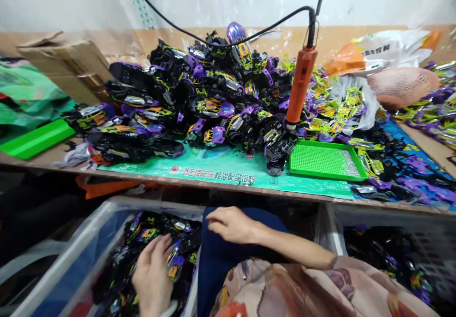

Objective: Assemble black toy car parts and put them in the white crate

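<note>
My left hand (154,272) is over the crate on the left, slightly blurred, with its fingers loosely stretched out. Below and beside it lie black, purple and yellow toy vehicle assemblies (174,265); whether the fingertips touch one I cannot tell. On my dark blue trouser leg rests my right hand (233,225), fingers lying loosely, with nothing in it. An orange electric screwdriver (301,87) hangs by its cable, tip down, over the bench. Near its tip are black toy parts (278,151) and a green tray (292,165) with small silvery screws at its right end.
A large heap of toy vehicles (199,98) fills the back of the bench. Further around are a cardboard box (67,68), a green trough (37,139), a pink perforated basket (404,87) and purple parts (423,184). Crates stand below: left crate (81,243) and right crate (436,255).
</note>
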The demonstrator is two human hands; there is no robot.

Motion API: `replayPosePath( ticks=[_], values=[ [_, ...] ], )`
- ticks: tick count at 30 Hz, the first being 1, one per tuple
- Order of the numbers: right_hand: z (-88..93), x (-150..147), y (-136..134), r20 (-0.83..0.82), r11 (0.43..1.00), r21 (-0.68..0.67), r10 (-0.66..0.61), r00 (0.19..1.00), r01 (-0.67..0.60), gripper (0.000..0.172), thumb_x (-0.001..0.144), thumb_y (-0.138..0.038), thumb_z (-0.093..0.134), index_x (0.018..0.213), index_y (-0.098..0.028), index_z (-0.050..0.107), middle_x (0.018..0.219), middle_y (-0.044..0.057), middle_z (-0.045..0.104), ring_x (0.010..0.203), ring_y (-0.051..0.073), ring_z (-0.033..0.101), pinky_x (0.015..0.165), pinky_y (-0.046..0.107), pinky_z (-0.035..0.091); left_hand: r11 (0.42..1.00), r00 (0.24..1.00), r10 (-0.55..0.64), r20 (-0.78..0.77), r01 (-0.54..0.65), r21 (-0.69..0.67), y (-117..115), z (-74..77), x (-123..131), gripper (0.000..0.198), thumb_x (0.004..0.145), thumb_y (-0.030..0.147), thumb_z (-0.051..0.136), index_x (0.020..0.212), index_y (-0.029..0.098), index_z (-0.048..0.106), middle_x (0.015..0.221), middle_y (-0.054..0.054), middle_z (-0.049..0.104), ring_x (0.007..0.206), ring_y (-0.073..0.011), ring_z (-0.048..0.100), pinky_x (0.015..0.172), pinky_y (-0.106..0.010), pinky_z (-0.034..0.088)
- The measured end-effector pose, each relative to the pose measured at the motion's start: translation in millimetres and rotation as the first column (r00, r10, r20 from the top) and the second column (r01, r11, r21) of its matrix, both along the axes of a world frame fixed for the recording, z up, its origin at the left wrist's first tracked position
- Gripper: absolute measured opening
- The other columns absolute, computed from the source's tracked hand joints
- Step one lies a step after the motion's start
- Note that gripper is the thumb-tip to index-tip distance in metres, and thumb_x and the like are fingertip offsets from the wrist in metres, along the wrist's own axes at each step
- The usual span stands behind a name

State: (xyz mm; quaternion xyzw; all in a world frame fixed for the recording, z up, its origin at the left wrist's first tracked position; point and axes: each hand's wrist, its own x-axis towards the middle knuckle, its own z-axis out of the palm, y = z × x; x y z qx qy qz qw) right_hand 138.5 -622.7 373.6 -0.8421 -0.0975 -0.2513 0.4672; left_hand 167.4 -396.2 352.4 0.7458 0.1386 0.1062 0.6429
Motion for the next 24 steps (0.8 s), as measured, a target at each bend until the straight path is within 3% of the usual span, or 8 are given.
replayPosePath(
  ticks=[2,4,7,10,13,16,19,24],
  values=[
    [23.8,-18.6,-41.7,0.088,0.998,-0.045,-0.042,0.995,0.046,0.023,0.09,-0.017,0.055,0.107,-0.023,0.069,0.099,0.004,0.072,0.091,0.016,0.067,0.083,0.026,0.054,0.984,0.983,-0.179,0.043,0.177,0.03,-52.2,24.1,18.1,0.04,0.077,0.049,0.068,0.104,0.02,0.066,0.103,-0.007,0.072,0.097,-0.0225,0.068,0.096,-0.043,0.052],
    [40.8,-29.8,-80.6,0.206,0.956,-0.061,-0.269,0.941,0.287,0.027,0.094,-0.02,0.049,0.116,-0.016,0.065,0.111,0.013,0.067,0.104,0.022,0.063,0.09,0.035,0.054,0.922,0.912,-0.384,0.143,0.373,0.101,-103.2,52.8,31.1,0.038,0.082,0.048,0.064,0.104,0.019,0.068,0.104,-0.008,0.072,0.095,-0.0223,0.068,0.094,-0.041,0.053],
    [50.3,-30.2,-125.3,0.241,0.772,-0.127,-0.585,0.774,0.623,0.032,0.095,-0.024,0.051,0.124,-0.014,0.061,0.126,0.019,0.059,0.116,0.029,0.056,0.096,0.045,0.051,0.774,0.706,-0.631,0.322,0.541,0.329,-172.0,88.0,51.6,0.03,0.086,0.042,0.061,0.104,0.019,0.07,0.106,-0.009,0.072,0.098,-0.0219,0.066,0.092,-0.037,0.052],
    [47.0,-16.8,-149.0,0.176,0.626,-0.285,-0.71,0.682,0.726,0.041,0.091,-0.031,0.061,0.129,-0.016,0.058,0.135,0.019,0.054,0.111,0.035,0.053,0.088,0.051,0.05,0.664,0.501,-0.745,0.441,0.488,0.567,-231.1,101.6,80.8,0.03,0.087,0.034,0.059,0.112,0.018,0.067,0.118,-0.012,0.068,0.11,-0.0247,0.061,0.097,-0.04,0.05],
    [39.9,-0.5,-157.5,0.139,0.556,-0.373,-0.758,0.638,0.742,0.043,0.088,-0.034,0.066,0.128,-0.018,0.059,0.134,0.018,0.055,0.101,0.033,0.051,0.077,0.047,0.05,0.606,0.418,-0.784,0.458,0.355,0.712,-277.2,97.7,109.9,0.039,0.086,0.028,0.059,0.122,0.014,0.062,0.126,-0.015,0.064,0.12,-0.0273,0.055,0.107,-0.044,0.041],
    [33.9,11.2,-160.9,0.119,0.547,-0.396,-0.766,0.632,0.738,0.038,0.089,-0.03,0.065,0.125,-0.018,0.062,0.124,0.017,0.061,0.095,0.031,0.05,0.074,0.043,0.048,0.516,0.397,-0.833,0.386,0.304,0.801,-304.3,89.5,127.1,0.042,0.086,0.026,0.059,0.126,0.014,0.059,0.127,-0.015,0.064,0.118,-0.0278,0.055,0.105,-0.045,0.041],
    [29.9,15.8,-164.2,0.114,0.579,-0.379,-0.745,0.658,0.722,0.036,0.09,-0.028,0.062,0.125,-0.016,0.062,0.119,0.016,0.062,0.096,0.031,0.049,0.078,0.044,0.047,0.436,0.363,-0.874,0.323,0.293,0.851,-313.4,85.9,132.1,0.032,0.088,0.025,0.057,0.118,0.014,0.062,0.123,-0.013,0.065,0.113,-0.0262,0.056,0.101,-0.043,0.042],
    [26.0,5.5,-168.0,0.234,0.654,-0.241,-0.678,0.697,0.717,0.036,0.095,-0.03,0.054,0.126,-0.012,0.061,0.114,0.017,0.061,0.102,0.03,0.049,0.091,0.045,0.046,0.454,0.329,-0.87,0.368,0.241,0.858,-303.5,89.3,122.8,0.014,0.086,0.02,0.056,0.096,0.015,0.064,0.106,-0.011,0.067,0.101,-0.0244,0.055,0.092,-0.038,0.044]
  ],
)
